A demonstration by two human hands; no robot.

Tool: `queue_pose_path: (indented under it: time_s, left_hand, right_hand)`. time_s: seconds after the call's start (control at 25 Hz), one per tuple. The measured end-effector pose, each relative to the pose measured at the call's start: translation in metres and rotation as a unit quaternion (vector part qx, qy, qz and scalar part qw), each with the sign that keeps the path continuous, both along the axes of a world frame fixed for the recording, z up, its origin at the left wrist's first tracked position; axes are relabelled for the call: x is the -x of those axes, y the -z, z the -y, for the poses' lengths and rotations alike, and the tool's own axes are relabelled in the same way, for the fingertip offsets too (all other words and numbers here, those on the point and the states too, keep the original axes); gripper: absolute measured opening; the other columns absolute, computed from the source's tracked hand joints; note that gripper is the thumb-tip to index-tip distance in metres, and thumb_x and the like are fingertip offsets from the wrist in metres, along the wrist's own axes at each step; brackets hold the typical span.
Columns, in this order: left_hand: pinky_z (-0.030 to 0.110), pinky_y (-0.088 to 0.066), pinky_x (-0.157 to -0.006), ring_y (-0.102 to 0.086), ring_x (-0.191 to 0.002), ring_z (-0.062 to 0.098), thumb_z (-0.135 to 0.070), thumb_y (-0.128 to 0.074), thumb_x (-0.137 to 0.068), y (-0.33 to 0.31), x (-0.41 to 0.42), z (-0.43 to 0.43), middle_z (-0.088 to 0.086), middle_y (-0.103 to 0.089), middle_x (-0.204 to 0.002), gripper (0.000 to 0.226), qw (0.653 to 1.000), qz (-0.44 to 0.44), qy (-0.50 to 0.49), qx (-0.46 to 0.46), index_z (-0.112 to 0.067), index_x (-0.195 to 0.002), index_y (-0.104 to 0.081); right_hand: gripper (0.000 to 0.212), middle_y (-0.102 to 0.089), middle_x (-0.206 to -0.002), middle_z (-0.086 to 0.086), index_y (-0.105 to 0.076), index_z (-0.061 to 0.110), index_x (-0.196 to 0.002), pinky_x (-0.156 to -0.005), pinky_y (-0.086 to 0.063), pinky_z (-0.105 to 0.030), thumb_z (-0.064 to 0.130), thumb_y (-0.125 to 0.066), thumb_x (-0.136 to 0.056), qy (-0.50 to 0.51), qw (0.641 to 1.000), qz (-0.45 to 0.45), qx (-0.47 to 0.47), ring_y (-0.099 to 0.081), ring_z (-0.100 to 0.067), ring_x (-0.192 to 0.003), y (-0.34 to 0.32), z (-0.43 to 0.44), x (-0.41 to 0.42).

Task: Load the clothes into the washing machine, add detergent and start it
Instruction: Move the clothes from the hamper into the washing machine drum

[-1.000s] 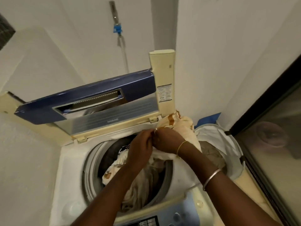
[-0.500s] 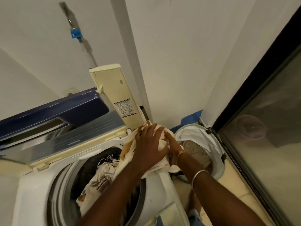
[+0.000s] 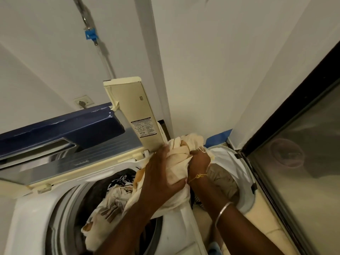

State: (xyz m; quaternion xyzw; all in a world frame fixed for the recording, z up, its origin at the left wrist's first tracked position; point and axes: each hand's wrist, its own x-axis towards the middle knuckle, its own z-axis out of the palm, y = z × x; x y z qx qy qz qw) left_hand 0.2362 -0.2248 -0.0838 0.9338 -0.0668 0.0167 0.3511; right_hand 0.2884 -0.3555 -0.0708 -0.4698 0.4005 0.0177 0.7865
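While draped over the right rim of the washer (image 3: 31, 218), held up as a bundle: a cream, brown-striped cloth (image 3: 177, 159), tail trailing down into the drum (image 3: 57, 227) among other patterned laundry (image 3: 119, 183). Clamped from the left by the left hand (image 3: 161, 173), fingers curled over the bundle's top, thumb hooked beneath. Pinched from the right by the right hand (image 3: 199, 161), fingers closed tight on a fold; thin gold bracelet (image 3: 197, 176) at that wrist, silver bangle (image 3: 223, 208) further up the forearm. Behind, standing open, a blue lid (image 3: 60, 129) with cream frame; on its side panel a printed label (image 3: 144, 128), diagrams and text too small to read. Small lettering (image 3: 81, 164) on the lid's grey strip, blurred beyond reading. Just right of the washer, on the floor, a white basket (image 3: 246, 183) holding a brown garment (image 3: 224, 179). Blue tape (image 3: 219, 138) along the wall foot behind it. On the wall above, a tap (image 3: 86, 19) with a blue clip (image 3: 90, 34) and a socket (image 3: 83, 102). At far right, a dark-framed glass door (image 3: 303, 162)
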Motion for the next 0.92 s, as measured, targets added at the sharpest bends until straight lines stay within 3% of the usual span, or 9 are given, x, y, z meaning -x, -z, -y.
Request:
queue_pose_path:
  time_s: [0.12,0.2,0.32,0.4,0.52,0.64,0.72,0.8,0.92]
  left_hand:
    - [0.030,-0.032,-0.114,-0.029,-0.143,0.003,-0.067,-0.085,-0.053,-0.014,0.009,-0.035,-0.018,-0.023,-0.157,0.132,0.996,-0.041,0.018,0.074,-0.047,-0.152,0.000]
    - [0.022,-0.029,-0.111,-0.028,-0.140,-0.002,-0.073,-0.082,-0.051,-0.024,0.019,-0.056,-0.021,-0.023,-0.154,0.132,0.994,-0.082,0.025,0.068,-0.051,-0.150,0.003]
    - [0.025,-0.036,-0.108,-0.048,-0.132,0.012,-0.097,-0.040,-0.055,-0.034,0.041,-0.093,-0.002,-0.049,-0.144,0.116,0.992,-0.120,-0.014,-0.026,-0.025,-0.146,-0.039]
    - [0.039,-0.046,-0.105,-0.061,-0.119,0.023,-0.084,-0.049,-0.064,-0.026,0.059,-0.132,0.007,-0.065,-0.128,0.095,0.990,-0.126,-0.052,0.018,-0.017,-0.131,-0.059]
    - [0.041,-0.055,-0.090,-0.067,-0.106,0.013,-0.054,-0.062,-0.075,-0.006,0.086,-0.201,-0.010,-0.070,-0.114,0.046,0.983,-0.158,-0.052,-0.081,-0.040,-0.119,-0.058]
    - [0.036,-0.056,-0.086,-0.068,-0.101,0.016,-0.058,-0.058,-0.079,0.005,0.109,-0.243,-0.009,-0.070,-0.109,0.044,0.935,-0.270,-0.064,-0.219,-0.037,-0.118,-0.054]
    - [0.035,-0.055,-0.086,-0.067,-0.105,0.021,-0.049,-0.065,-0.082,0.014,0.124,-0.261,-0.001,-0.069,-0.115,0.047,0.894,-0.341,-0.086,-0.279,-0.027,-0.122,-0.053]
    - [0.037,-0.054,-0.089,-0.065,-0.110,0.025,-0.040,-0.073,-0.078,0.024,0.135,-0.272,0.005,-0.066,-0.122,0.065,0.876,-0.393,-0.101,-0.263,-0.021,-0.133,-0.045]
    - [0.040,-0.052,-0.097,-0.057,-0.122,0.030,-0.041,-0.084,-0.068,0.039,0.143,-0.280,0.013,-0.052,-0.139,0.105,0.883,-0.410,-0.093,-0.209,-0.019,-0.151,-0.023]
  right_hand:
    - [0.023,-0.065,-0.079,-0.002,-0.064,0.004,-0.083,-0.072,-0.055,-0.017,-0.016,-0.059,-0.074,0.000,0.985,0.130,0.116,-0.062,-0.017,-0.076,-0.026,-0.020,0.024]
    - [0.029,-0.073,-0.094,-0.003,-0.071,0.012,-0.097,-0.085,-0.055,-0.024,-0.006,-0.062,-0.077,-0.083,0.948,0.273,0.144,-0.069,-0.016,-0.090,-0.029,-0.050,0.052]
    - [0.030,-0.070,-0.108,-0.005,-0.068,0.023,-0.111,-0.092,-0.053,-0.044,0.007,-0.065,-0.086,-0.189,0.867,0.422,0.184,-0.066,-0.026,-0.104,-0.021,-0.100,0.086]
    - [0.019,-0.065,-0.102,-0.006,-0.067,0.018,-0.101,-0.089,-0.048,-0.050,0.010,-0.067,-0.083,-0.254,0.794,0.482,0.269,-0.062,-0.028,-0.102,-0.012,-0.126,0.093]
    - [0.017,-0.059,-0.102,0.000,-0.070,0.016,-0.089,-0.087,-0.041,-0.044,0.028,-0.068,-0.077,-0.407,0.655,0.454,0.446,-0.056,-0.022,-0.104,0.014,-0.161,0.094]
    - [0.040,-0.061,-0.122,-0.002,-0.071,0.023,-0.112,-0.103,-0.038,-0.041,0.047,-0.067,-0.080,-0.546,0.519,0.446,0.484,-0.052,-0.023,-0.119,0.044,-0.192,0.100]
    - [0.044,-0.064,-0.120,-0.009,-0.071,0.017,-0.110,-0.106,-0.041,-0.042,0.049,-0.064,-0.080,-0.633,0.494,0.401,0.441,-0.055,-0.027,-0.116,0.057,-0.217,0.104]
    - [0.053,-0.063,-0.122,-0.013,-0.072,0.015,-0.106,-0.104,-0.042,-0.043,0.057,-0.055,-0.079,-0.696,0.469,0.340,0.425,-0.055,-0.032,-0.116,0.071,-0.244,0.106]
    - [0.072,-0.042,-0.151,-0.013,-0.049,0.016,-0.143,-0.117,-0.029,-0.041,0.063,-0.053,-0.089,-0.734,0.487,0.175,0.440,-0.038,-0.031,-0.139,0.106,-0.261,0.107]
